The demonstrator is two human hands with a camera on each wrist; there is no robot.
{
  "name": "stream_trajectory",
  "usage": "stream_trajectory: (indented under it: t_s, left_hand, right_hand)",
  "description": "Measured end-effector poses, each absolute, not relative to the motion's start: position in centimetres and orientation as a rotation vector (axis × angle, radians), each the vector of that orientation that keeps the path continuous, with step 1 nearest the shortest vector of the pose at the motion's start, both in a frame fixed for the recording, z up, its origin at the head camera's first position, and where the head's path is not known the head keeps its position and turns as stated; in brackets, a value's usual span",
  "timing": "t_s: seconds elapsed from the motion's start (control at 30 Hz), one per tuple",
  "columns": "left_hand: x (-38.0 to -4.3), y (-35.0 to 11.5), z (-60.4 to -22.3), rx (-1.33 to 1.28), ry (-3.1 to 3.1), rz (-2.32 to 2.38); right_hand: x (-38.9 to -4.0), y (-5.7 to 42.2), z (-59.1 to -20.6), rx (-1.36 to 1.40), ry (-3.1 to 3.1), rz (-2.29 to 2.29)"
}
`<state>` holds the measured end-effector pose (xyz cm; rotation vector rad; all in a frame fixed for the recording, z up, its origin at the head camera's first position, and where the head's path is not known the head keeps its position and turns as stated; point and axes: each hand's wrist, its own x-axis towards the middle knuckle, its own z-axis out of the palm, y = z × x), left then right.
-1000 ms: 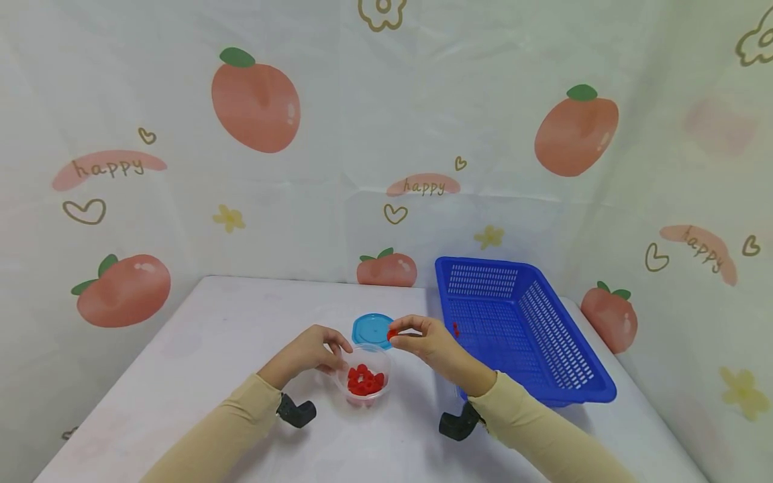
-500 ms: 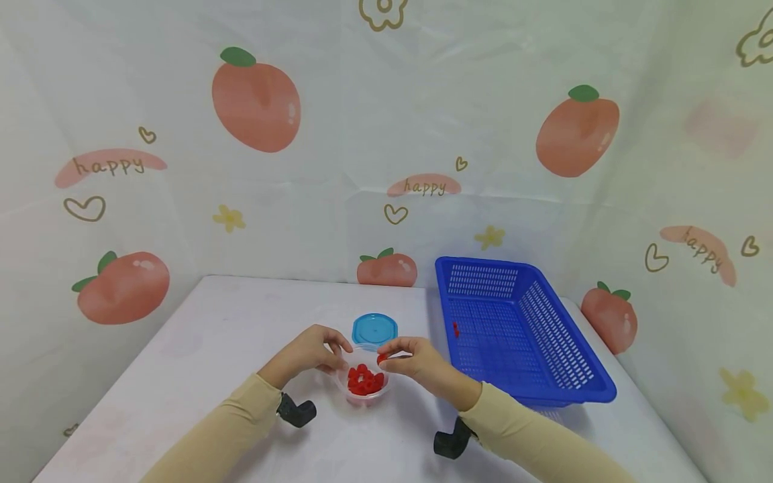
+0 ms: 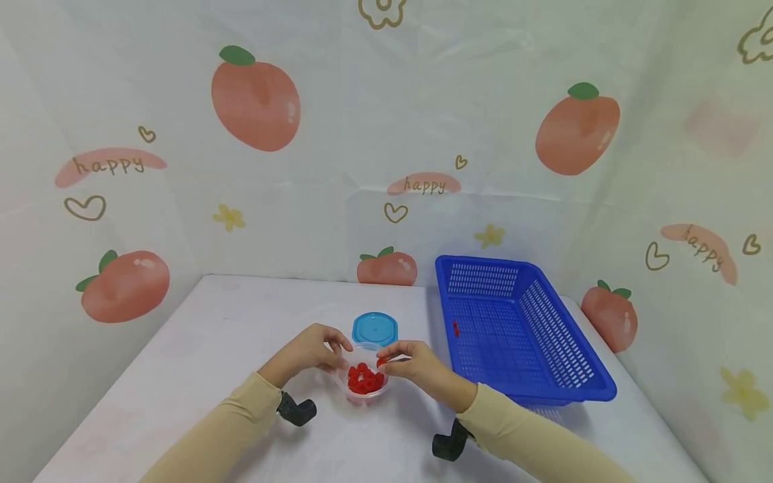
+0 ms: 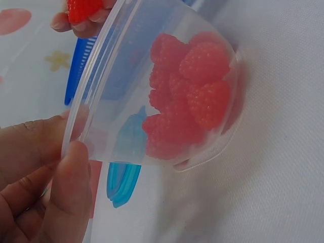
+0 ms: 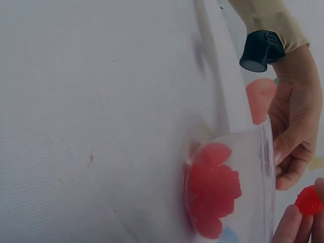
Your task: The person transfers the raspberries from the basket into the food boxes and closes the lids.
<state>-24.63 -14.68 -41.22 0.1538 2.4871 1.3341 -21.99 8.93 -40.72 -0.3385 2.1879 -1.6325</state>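
A clear round plastic bowl stands on the table, with several red raspberries in its bottom. My left hand pinches its left rim; in the left wrist view the thumb and a finger lie at the rim. Above the opposite rim, my right hand holds one raspberry between its fingertips. That raspberry is apart from those in the bowl. Most of the right hand lies outside the right wrist view.
Behind the bowl lies a blue lid, flat on the white table. A large blue perforated basket stands to the right. Small red bits show at its left wall. A printed cloth hangs behind.
My right hand has come left and down with the raspberry, from beside the lid to the bowl's right rim. The left hand and bowl have stayed in place.
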Motion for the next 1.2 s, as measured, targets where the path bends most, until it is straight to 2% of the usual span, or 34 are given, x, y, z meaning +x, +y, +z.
stream_trajectory:
  t_s: [1.2]
  left_hand:
    - [-24.44,-14.65,-41.06,0.153,2.493,1.331]
  right_hand:
    - [-21.97,8.97,-40.75,-0.349,2.162,-1.652]
